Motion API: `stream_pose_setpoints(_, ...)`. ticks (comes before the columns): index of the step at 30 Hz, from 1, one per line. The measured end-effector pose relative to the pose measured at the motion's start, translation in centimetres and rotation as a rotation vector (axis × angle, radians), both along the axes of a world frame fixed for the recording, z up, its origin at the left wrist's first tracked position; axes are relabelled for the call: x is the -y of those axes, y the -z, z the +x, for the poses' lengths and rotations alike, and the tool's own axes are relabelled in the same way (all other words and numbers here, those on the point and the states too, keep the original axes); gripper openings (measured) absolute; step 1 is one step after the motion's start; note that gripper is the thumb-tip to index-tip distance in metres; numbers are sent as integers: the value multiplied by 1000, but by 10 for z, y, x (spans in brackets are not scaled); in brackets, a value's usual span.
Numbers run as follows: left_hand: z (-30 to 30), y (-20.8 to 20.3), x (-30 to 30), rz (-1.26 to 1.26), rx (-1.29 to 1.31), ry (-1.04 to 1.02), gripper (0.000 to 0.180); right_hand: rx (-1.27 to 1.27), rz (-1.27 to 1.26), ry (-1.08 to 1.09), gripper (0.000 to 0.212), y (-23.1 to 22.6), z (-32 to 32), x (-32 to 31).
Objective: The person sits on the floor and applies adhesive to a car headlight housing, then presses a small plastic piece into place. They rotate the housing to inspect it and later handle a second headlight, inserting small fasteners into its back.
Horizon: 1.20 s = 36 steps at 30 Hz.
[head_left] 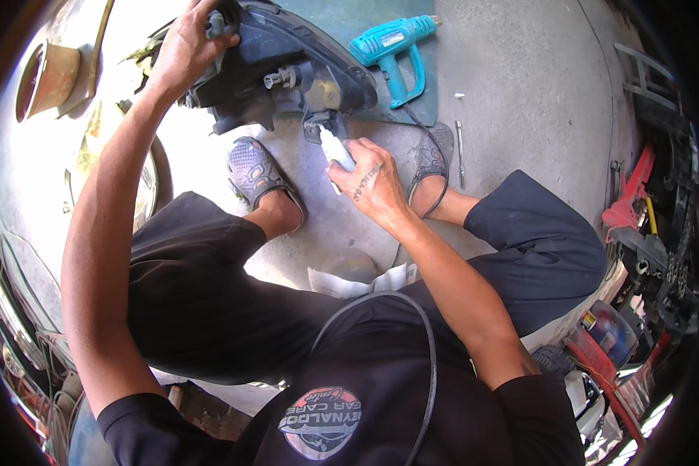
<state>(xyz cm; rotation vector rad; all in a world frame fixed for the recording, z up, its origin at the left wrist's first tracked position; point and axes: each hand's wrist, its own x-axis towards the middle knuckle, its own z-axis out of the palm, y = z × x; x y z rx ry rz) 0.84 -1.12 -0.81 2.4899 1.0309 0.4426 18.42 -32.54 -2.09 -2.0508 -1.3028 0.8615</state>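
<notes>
Headlight [295,46] blocking ahead, open floor [528,101] past heat gun [387,43]

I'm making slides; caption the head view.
Right hand points a slender white bottle at a black plastic lamp housing gripped by the left hand, beside a teal pistol-shaped heat gun.

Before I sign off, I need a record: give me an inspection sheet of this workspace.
Surface: grey concrete floor, blue-green mat.
Job's things: black housing; white bottle, tip at the housing's near edge, contact unclear.
Clutter: teal heat gun on the mat; metal rod, small white piece on the floor.
Hands: left hand grips the housing; right hand holds the bottle.
Cables: black cord runs past right shoe; grey cable over shirt.
Surroundings: red object right; brown cylinder left.
</notes>
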Motion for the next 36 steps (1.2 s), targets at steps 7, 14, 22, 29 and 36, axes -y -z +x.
stream_pose_setpoints(7,0,0,-1,38,-7,1,67,15,-23,-18,31,-1,2,-1)
stream_pose_setpoints(14,1,-4,2,-20,1,-1,67,-87,-48,72,27,7,1,6)
stream_pose_setpoints(22,4,-7,5,-11,-7,-10,66,-285,-88,247,26,20,-5,5)
stream_pose_setpoints(29,3,-5,4,4,3,10,66,-292,-144,243,24,9,-3,-1)
stream_pose_setpoints(36,4,-4,2,0,2,6,67,-276,-161,230,28,7,0,-4)
